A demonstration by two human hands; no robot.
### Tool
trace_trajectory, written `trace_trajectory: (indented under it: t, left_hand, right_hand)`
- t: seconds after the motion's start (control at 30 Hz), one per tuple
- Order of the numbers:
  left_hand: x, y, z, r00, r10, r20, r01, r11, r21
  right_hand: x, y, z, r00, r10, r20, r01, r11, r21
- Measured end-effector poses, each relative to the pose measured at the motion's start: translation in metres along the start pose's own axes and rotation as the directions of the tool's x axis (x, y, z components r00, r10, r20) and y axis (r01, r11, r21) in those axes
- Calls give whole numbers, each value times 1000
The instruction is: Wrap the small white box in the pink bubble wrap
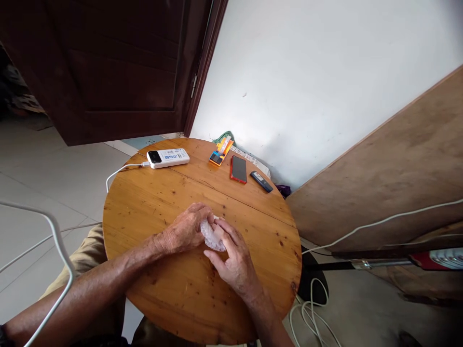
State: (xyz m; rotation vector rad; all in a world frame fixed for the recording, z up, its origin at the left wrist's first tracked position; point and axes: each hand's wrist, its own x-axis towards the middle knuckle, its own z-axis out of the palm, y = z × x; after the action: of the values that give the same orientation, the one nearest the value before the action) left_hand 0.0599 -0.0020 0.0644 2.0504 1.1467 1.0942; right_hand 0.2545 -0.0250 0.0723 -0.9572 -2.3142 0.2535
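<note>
One crumpled piece of clear bubble wrap is held just above the middle of a round wooden desk, between a person's two bare hands. The left hand has its grip curled shut, pinching the wrap's left edge; its thumb is mostly hidden. The right hand rests its fingers on the wrap's right side, its grip spread, thumb apart from the fingers. Beyond them, along the far edge of the desk, from left to right, lie a white power bank with a cable plugged in, an orange item too small to identify, a red-edged phone and a dark gadget. Behind the desk stand a dark door and a white wall.
</note>
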Motion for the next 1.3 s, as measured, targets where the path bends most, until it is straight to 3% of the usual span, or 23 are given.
trace_trajectory:
  t: [0.07,0.17,0.23,0.33,0.43,0.57,0.63,0.77,0.87,0.93,1.17,1.3]
  left_hand:
    - [0,1,-11,998,5,65,-4,1000,-26]
    - [-2,4,-29,961,-27,275,51,995,-83]
    - [-3,5,-34,945,-53,323,86,992,-89]
    - [-2,4,-30,969,-76,237,104,988,-111]
    - [1,3,-22,979,-149,137,167,977,-136]
    - [3,3,-19,937,-316,147,334,936,-116]
    - [2,4,-21,922,-362,137,373,926,-64]
    - [4,12,-31,919,-373,127,370,928,48]
    - [8,18,-44,881,-329,340,403,899,-173]
    - [9,19,-48,846,-341,411,458,858,-231]
    - [9,5,-37,858,-357,370,497,759,-420]
    - [10,9,-39,830,-416,373,549,728,-410]
  right_hand:
    - [-3,2,7,1000,-25,-13,24,998,-62]
    - [-4,6,14,998,-51,-43,47,994,-97]
    - [-1,9,14,997,-47,-59,43,996,-72]
    - [10,10,7,999,24,-43,-22,999,29]
    - [26,10,-6,985,167,42,-172,965,196]
    - [42,12,-18,889,270,370,-425,786,448]
    - [45,14,-17,851,268,452,-499,682,535]
    - [43,19,-7,844,337,418,-535,585,609]
    - [41,23,1,825,411,389,-565,557,609]
    - [40,25,4,816,447,367,-574,548,609]
    - [37,12,0,871,405,279,-488,646,586]
    - [36,3,-4,875,413,252,-483,707,517]
